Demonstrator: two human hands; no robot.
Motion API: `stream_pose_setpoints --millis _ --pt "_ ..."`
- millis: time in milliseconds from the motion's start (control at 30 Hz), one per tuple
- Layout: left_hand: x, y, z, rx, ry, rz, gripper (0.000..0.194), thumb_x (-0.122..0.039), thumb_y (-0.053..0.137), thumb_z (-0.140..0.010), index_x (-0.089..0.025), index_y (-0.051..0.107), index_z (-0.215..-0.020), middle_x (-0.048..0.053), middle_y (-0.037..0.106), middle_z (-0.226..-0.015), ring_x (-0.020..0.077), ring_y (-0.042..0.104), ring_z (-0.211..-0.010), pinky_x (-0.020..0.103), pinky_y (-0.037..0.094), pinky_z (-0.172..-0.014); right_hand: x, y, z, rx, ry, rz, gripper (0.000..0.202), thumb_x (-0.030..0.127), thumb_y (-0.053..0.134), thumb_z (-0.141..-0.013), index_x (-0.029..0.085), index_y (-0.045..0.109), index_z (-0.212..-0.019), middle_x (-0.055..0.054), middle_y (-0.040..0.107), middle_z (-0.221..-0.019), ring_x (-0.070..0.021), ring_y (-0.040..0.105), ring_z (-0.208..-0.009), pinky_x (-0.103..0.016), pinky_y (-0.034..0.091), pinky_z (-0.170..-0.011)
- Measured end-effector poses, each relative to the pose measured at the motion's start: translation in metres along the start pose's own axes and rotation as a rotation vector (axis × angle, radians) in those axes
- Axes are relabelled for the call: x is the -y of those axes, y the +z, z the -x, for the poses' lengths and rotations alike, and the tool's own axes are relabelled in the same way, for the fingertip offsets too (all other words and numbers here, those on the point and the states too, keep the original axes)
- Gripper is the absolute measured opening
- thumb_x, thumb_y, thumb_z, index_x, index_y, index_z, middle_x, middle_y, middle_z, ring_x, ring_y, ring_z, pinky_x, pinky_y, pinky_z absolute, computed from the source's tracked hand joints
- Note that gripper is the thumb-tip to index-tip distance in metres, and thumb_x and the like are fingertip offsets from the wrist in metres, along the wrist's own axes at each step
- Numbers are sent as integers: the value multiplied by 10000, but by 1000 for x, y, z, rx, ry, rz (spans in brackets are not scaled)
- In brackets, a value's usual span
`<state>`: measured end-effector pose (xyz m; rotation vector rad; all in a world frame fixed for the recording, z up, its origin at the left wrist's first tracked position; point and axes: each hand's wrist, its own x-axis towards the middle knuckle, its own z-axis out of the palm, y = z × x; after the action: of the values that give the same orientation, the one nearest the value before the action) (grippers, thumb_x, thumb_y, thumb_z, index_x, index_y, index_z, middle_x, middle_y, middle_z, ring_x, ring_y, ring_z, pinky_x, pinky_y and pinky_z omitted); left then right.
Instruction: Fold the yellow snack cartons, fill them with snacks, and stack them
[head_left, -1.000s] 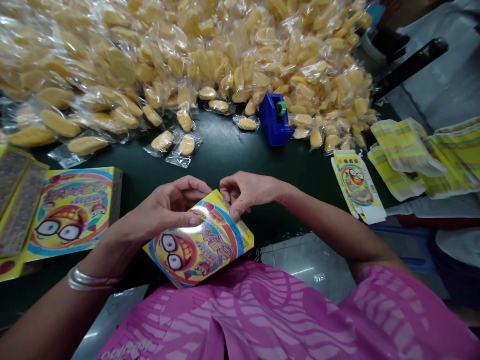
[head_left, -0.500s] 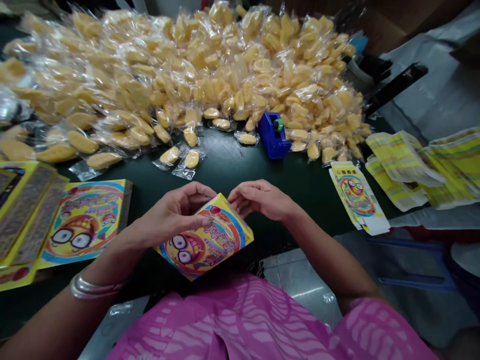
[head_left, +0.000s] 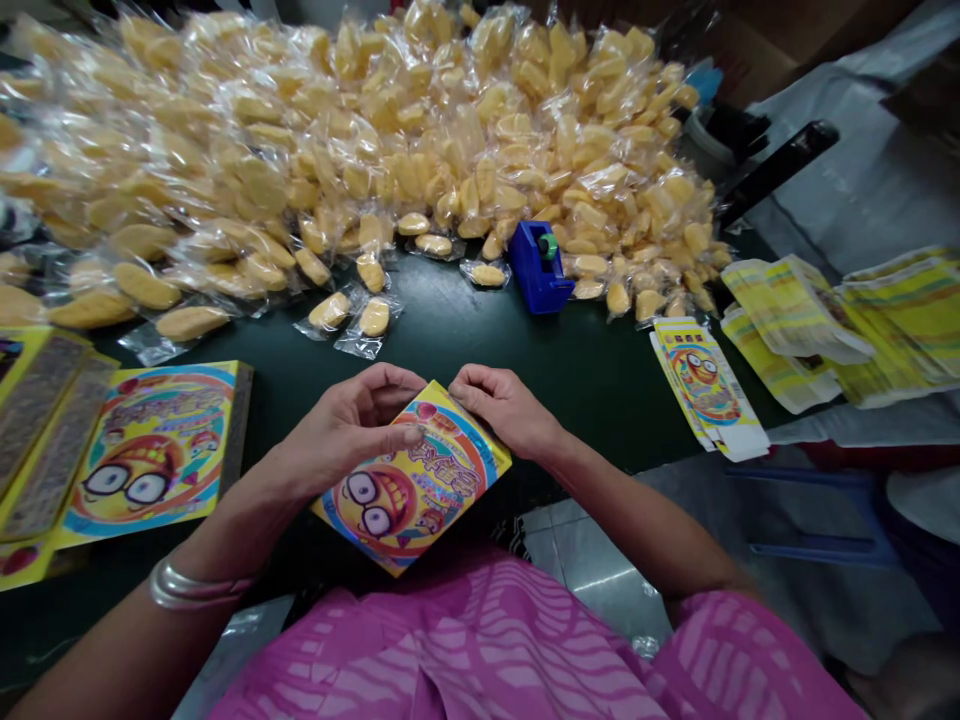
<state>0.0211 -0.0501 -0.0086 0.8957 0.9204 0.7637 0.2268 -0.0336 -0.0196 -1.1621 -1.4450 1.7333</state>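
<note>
A yellow cardboard box [head_left: 409, 490] with a cartoon face in glasses is tilted in front of my body, just over the near table edge. My left hand [head_left: 367, 425] grips it by the upper left side, thumb across the printed front and fingers behind. On the box's upper right edge, the fingers of my right hand [head_left: 506, 410] are pinched together; the thumb presses at the top corner. Whether a flap or a bit of tape lies between those fingers is hidden. Past the hands stands a blue tape dispenser [head_left: 538, 268] with a green core.
A large heap of yellow pieces in clear wrappers [head_left: 420, 130] covers the back of the dark green table [head_left: 450, 335]. Filled-looking printed boxes [head_left: 150, 450] lie at left. Flat cartons [head_left: 705, 385] and yellow printed stacks [head_left: 892, 330] lie at right, near a blue stool [head_left: 817, 550].
My right hand has closed in on the box's upper right edge, its fingers now pressed against it. The box has turned slightly to face the camera more. The whole view has shifted a little.
</note>
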Motion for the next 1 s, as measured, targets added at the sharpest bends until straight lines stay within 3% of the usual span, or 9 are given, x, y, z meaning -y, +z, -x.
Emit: stream_pose_setpoints --millis 100,200,367,500,600,667,767,900,1000 --pt "0 2 -2 -34 0 1 395 -167 864 -648 -183 624 -961 43 786 -903 188 752 -777 233 615 -649 7 -6 3 49 35 18 348 505 549 -882 183 540 -750 50 494 -645 -77 425 -536 -214 337 -505" --pt "0 3 -3 -30 28 -27 401 -185 870 -646 -184 628 -965 45 787 -918 196 754 -802 239 615 -673 13 -7 11 38 -26 141 334 500 623 -835 170 583 -872 10 587 -789 -111 527 -678 -242 417 -617" --pt "5 5 0 -49 41 -44 400 -203 870 -654 -185 629 -973 42 788 -926 194 756 -804 239 611 -694 10 4 14 -41 -78 439 337 472 700 -785 195 513 -834 22 588 -777 -120 518 -672 -247 380 -600" --pt "6 1 6 -49 28 -60 418 -201 877 -651 -188 633 -990 44 787 -950 194 754 -831 231 605 -704 15 13 10 -41 -43 689 516 536 812 -630 210 471 -839 38 561 -729 -136 508 -645 -264 356 -596" --pt "1 -5 12 -61 -1 -43 439 -203 885 -637 -195 625 -990 42 785 -950 201 752 -830 238 604 -684 19 12 12 120 -22 549 581 538 827 -604 196 519 -958 -13 636 -865 -183 589 -770 -280 419 -649" --pt "-2 -9 16 -87 -11 -18 447 -204 891 -625 -195 618 -978 40 785 -936 196 751 -802 238 600 -666 16 8 13 209 -7 280 559 568 759 -688 184 550 -1036 -46 657 -973 -193 614 -862 -287 462 -695" --pt "-5 -11 21 -114 -22 4 467 -200 889 -621 -187 609 -995 48 783 -938 191 747 -778 252 597 -679 7 6 12 224 25 26 516 626 588 -830 160 600 -1050 -53 659 -961 -172 614 -845 -284 484 -702" --pt "-1 -15 35 -209 -9 7 505 -242 881 -625 -178 606 -1044 94 769 -1041 234 747 -858 316 599 -737 5 12 11 291 -3 128 449 554 678 -801 145 672 -986 -37 678 -891 -167 605 -790 -268 482 -664" --pt "7 -29 71 -452 174 -62 415 -292 866 -660 -191 653 -1002 92 750 -1123 231 711 -1017 309 572 -849 14 11 8 297 -45 233 406 511 666 -826 142 702 -990 -48 705 -913 -181 623 -812 -278 489 -696"
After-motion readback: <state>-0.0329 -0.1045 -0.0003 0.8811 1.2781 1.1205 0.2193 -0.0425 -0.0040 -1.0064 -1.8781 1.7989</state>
